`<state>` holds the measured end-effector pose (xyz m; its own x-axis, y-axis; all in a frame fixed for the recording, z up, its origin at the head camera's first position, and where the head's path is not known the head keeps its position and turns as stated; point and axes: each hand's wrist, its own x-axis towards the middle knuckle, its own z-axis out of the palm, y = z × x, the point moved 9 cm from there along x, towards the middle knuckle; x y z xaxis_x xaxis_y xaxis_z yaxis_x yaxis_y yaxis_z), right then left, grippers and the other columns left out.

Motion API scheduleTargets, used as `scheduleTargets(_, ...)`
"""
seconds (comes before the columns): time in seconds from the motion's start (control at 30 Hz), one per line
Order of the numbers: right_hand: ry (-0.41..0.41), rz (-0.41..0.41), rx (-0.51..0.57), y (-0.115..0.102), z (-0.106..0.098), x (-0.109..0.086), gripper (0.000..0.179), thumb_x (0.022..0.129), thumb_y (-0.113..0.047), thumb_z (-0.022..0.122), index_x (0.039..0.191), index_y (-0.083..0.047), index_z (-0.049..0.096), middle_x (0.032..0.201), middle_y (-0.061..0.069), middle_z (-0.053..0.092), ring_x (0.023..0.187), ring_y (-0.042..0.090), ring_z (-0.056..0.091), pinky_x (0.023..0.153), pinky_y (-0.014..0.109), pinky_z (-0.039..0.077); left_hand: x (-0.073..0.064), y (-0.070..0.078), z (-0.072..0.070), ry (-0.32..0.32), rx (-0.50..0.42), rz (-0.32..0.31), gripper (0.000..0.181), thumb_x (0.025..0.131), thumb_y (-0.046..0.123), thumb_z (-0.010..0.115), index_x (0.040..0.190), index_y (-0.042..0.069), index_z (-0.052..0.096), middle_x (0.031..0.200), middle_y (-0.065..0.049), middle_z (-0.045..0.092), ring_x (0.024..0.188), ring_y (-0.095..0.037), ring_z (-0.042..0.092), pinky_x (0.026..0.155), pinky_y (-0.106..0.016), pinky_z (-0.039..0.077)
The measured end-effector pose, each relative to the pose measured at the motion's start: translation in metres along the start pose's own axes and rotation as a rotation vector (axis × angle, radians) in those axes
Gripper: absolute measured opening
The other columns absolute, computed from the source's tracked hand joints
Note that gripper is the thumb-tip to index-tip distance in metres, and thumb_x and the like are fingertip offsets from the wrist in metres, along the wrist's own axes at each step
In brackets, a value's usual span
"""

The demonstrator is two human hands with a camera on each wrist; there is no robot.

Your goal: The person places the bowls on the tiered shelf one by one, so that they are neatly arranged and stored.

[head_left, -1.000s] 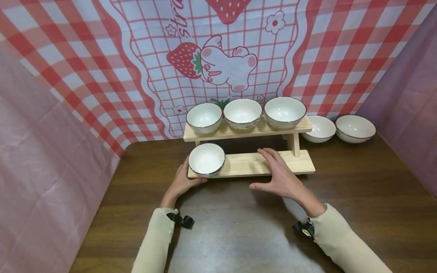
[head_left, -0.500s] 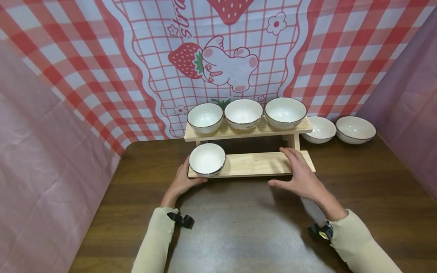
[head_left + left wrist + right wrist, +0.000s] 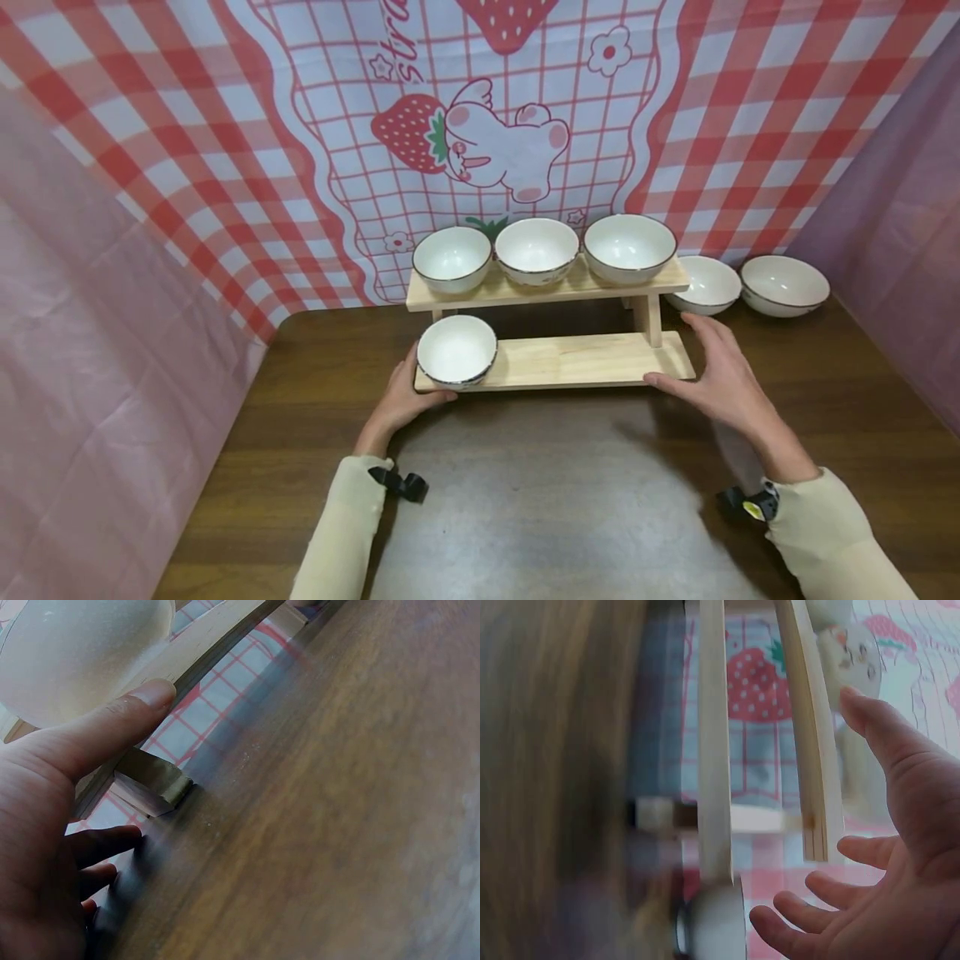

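A two-tier wooden display stand sits at the back of the table. On its lower board, at the left end, rests a white bowl with a dark rim. My left hand grips that end, its thumb along the front edge and the other fingers round the side. Past the stand's right end, my right hand is spread open and holds nothing, its thumb near the front corner. Along the upper board stand three similar bowls: a left one, a middle one and a right one.
Two more white bowls, a nearer one and a farther one, stand on the brown wooden table right of the stand. A red checked strawberry cloth hangs behind, with pink curtains at the sides.
My right hand has moved rightward from over the middle of the lower board to beyond its right end, fingers still spread. The left hand and the bowls have stayed in place.
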<state>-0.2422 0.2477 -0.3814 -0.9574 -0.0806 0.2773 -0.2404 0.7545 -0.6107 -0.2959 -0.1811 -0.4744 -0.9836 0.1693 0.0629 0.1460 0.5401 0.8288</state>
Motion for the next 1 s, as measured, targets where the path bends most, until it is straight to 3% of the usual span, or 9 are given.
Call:
scheduleTargets(0.63, 0.122, 0.194, -0.052, 0.078, -0.06, 0.017, 0.097, 0.086, -0.037, 0.076, 0.154, 0.009, 0.024, 0.152, 0.04, 0.028, 0.144, 0.056, 0.021, 0.114, 0.071, 0.022, 0.003, -0.002, 0.001, 0.001, 0.009, 0.008, 0.108, 0.07, 0.024, 0.093, 0.157, 0.027, 0.029, 0.155, -0.008, 0.045, 0.142, -0.034, 0.041, 0.117, -0.057, 0.032)
scheduleTargets(0.87, 0.148, 0.294, -0.038, 0.104, -0.072, 0.019, 0.097, 0.09, -0.04, 0.069, 0.155, 0.009, 0.016, 0.156, 0.042, 0.017, 0.146, 0.056, 0.014, 0.116, 0.069, 0.018, 0.002, -0.002, 0.001, 0.003, 0.008, -0.003, 0.109, 0.069, 0.025, 0.093, 0.158, 0.027, 0.029, 0.156, -0.008, 0.044, 0.142, -0.035, 0.041, 0.117, -0.058, 0.032)
scheduleTargets(1.0, 0.179, 0.306, -0.029, 0.114, -0.076, 0.021, 0.096, 0.09, -0.039, 0.069, 0.154, 0.011, 0.018, 0.153, 0.044, 0.02, 0.143, 0.058, 0.017, 0.116, 0.069, 0.019, 0.001, -0.002, 0.0, 0.002, 0.009, 0.005, 0.109, 0.069, 0.026, 0.093, 0.158, 0.025, 0.029, 0.155, -0.009, 0.045, 0.141, -0.035, 0.042, 0.116, -0.057, 0.033)
